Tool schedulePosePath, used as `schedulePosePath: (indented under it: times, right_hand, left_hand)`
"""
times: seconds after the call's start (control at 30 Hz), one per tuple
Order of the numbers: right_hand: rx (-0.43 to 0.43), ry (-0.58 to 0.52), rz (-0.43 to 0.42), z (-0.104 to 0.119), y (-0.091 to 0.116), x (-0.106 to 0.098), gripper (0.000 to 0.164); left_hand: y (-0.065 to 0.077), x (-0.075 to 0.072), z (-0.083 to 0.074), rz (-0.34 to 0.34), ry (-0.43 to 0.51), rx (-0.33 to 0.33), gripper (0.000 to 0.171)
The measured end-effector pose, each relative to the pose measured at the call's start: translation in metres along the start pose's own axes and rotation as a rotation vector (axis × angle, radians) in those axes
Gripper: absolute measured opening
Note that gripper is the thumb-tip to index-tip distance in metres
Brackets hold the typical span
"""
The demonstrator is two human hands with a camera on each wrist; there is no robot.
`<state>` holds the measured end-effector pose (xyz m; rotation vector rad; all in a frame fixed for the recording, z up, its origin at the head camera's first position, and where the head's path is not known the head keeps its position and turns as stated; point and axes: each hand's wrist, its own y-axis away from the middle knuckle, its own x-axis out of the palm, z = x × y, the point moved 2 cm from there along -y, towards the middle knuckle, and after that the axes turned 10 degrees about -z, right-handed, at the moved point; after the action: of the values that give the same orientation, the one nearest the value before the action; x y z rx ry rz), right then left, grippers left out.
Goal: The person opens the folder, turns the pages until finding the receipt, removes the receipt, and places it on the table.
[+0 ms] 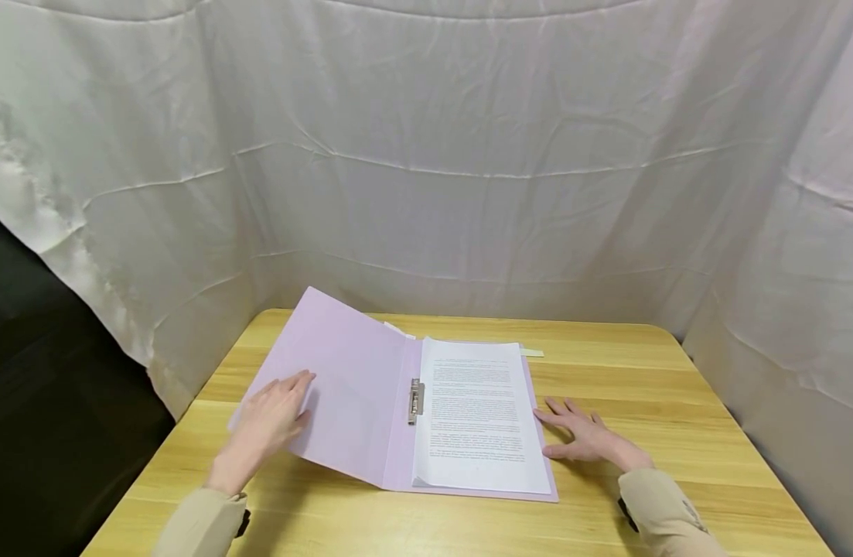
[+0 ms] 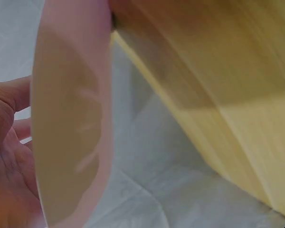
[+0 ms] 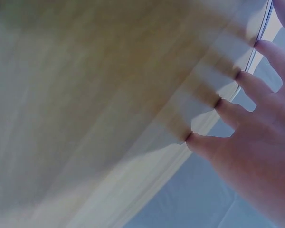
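A light purple folder lies open on the wooden table, its left cover tilted up off the surface. Printed sheets lie on its right side, beside a metal clip at the spine. My left hand rests against the inner face of the raised cover, fingers extended. In the left wrist view that cover stands nearly edge-on beside the hand. With fingers spread, my right hand touches the folder's right edge and the table. Its fingertips press down in the right wrist view.
The wooden table extends on both sides of the folder. Pale cloth hangs behind and around it, with a dark area at the left. A small pale tab sticks out at the folder's upper right.
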<state>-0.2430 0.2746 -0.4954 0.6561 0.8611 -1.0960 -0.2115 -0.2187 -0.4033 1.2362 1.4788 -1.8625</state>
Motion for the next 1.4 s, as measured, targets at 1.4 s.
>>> schedulePosePath:
  times: [1.4]
  right_hand:
    - [-0.088,0.033,-0.14,0.02,-0.031,0.005,0.068]
  left_hand:
    - [-0.05,0.119,-0.023,0.492,0.506,-0.013,0.09]
